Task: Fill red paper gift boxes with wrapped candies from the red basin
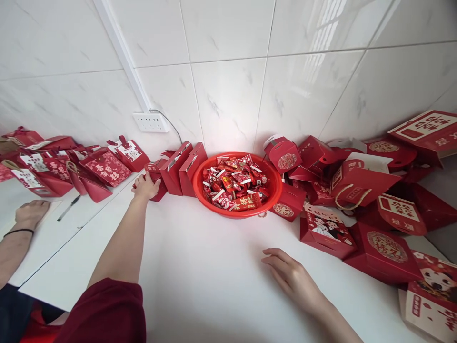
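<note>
My left hand (146, 186) reaches out to the left, its fingers closed around the near side of a small red gift box (159, 192). That box is at the left end of a short row, beside two upright red boxes (192, 167). Part of it is covered by my hand. To the right of this row is a round red basin (237, 213) heaped with red-wrapped sweets (233, 182). My right hand (289, 274) is low over the white table, in front of the basin on the right. It holds nothing, and its fingers are stretched out.
Many red gift boxes (328, 231) are piled along the right side. More red boxes (109, 166) stand at the left. A co-worker's hand (32, 213) rests near a pen (68, 208). A tiled wall with a socket strip (151, 122) backs the white table (200, 267).
</note>
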{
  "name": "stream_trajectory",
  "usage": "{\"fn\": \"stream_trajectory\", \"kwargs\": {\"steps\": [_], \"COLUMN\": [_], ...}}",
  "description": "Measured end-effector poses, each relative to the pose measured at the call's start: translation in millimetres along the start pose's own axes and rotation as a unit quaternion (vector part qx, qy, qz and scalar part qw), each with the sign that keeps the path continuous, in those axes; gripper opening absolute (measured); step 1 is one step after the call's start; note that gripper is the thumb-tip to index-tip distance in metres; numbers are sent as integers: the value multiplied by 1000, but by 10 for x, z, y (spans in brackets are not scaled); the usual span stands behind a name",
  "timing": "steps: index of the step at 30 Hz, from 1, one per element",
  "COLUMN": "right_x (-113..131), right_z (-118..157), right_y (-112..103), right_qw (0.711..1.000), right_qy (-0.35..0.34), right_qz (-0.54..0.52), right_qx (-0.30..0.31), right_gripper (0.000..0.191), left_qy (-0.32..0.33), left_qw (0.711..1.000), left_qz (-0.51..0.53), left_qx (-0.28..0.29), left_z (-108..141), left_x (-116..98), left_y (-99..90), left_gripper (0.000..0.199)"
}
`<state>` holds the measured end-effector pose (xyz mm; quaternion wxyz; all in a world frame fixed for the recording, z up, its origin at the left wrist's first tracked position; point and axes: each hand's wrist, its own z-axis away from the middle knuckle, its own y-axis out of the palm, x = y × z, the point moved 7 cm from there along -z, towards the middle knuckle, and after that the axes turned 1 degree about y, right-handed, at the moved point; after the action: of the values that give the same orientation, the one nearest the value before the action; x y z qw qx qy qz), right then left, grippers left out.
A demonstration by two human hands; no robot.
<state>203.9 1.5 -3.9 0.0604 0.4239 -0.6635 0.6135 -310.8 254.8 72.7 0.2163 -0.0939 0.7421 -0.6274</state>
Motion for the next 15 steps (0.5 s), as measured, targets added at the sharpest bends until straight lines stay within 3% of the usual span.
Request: {"fn": "stream_trajectory", "kwargs": {"steps": [8, 11, 15], "right_x": [-31, -49, -81], "right_z": [-25, -48, -69], "right_y": [-13, -11, 19], "right_qw": [999, 999, 999], "right_qy": [28, 29, 38], "right_qz": [-9, -16, -26], "right_qx": [21, 18, 25], "right_gripper": [30, 30, 29], "left_qy": [-61, -85, -113], "left_qw": [997, 995, 993], "left_qz": [-22, -25, -16], "left_qx": [-45, -48, -7], "left_z": [70, 31, -137], "left_x": [-26, -5, 39], "left_y": [37, 1, -51], "left_gripper": [76, 86, 105]}}
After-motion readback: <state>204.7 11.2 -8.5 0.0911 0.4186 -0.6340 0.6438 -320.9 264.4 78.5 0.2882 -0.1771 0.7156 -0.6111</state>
